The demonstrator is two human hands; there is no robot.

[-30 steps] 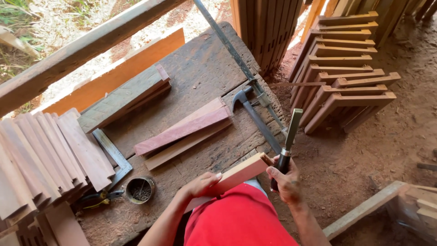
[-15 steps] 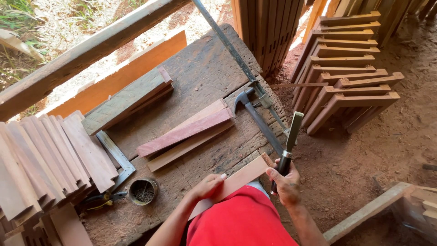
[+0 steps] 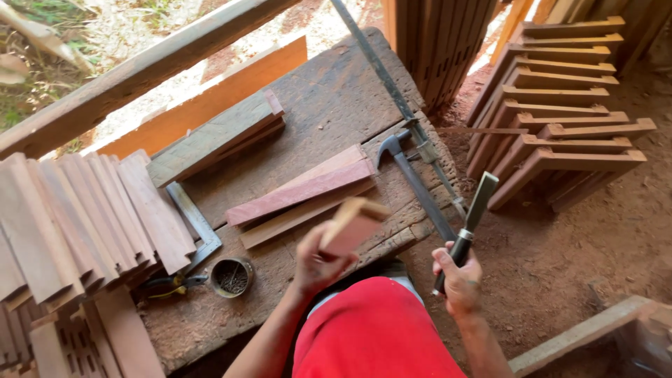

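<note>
A worn wooden table (image 3: 329,105) stands on red dirt, stacked slats (image 3: 84,217) at its left. The left hand (image 3: 315,262) has its grip closed on a short wood block (image 3: 352,225), lifted tilted above the table's near edge. The right hand (image 3: 458,276) clenches a chisel (image 3: 470,220) (blade up) — just beside a hammer (image 3: 413,175) lying on the table.

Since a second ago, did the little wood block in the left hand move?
Yes. The left hand has lifted the wood block and tipped it up on end; it now shows nearer the reddish boards on the workbench, not flat at the bench's edge.
</note>
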